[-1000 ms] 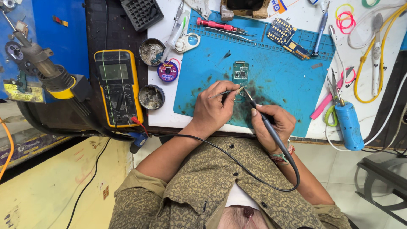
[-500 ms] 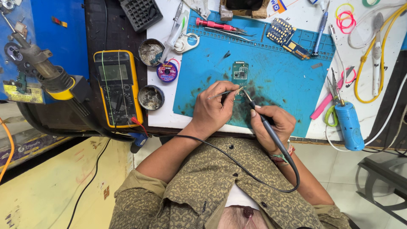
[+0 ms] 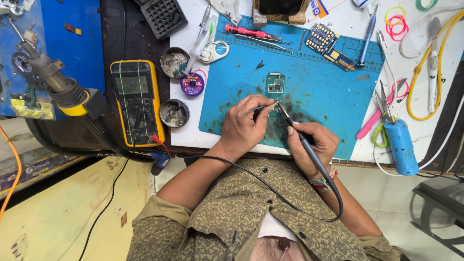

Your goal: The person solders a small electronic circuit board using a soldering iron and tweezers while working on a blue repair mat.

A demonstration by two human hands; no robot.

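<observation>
L hand [image 3: 244,128] grip pinching tweezers [image 3: 256,109], R hand [image 3: 314,145] grip round soldering iron [image 3: 302,140], over blue mat [image 3: 319,92].

We wear an olive-brown short-sleeved shirt with a fine pale pattern [image 3: 227,217], its small dark buttons running down the front and its collar open. Beside the shirt's hem at our right hand [image 3: 314,147] sits a red and multicoloured thread wristband [image 3: 323,181]. Our left hand [image 3: 244,128] is bare.

Small board under the hands [image 3: 251,128] mostly hidden; solder joint too small; yellow cable [image 3: 425,63] cut off.
</observation>
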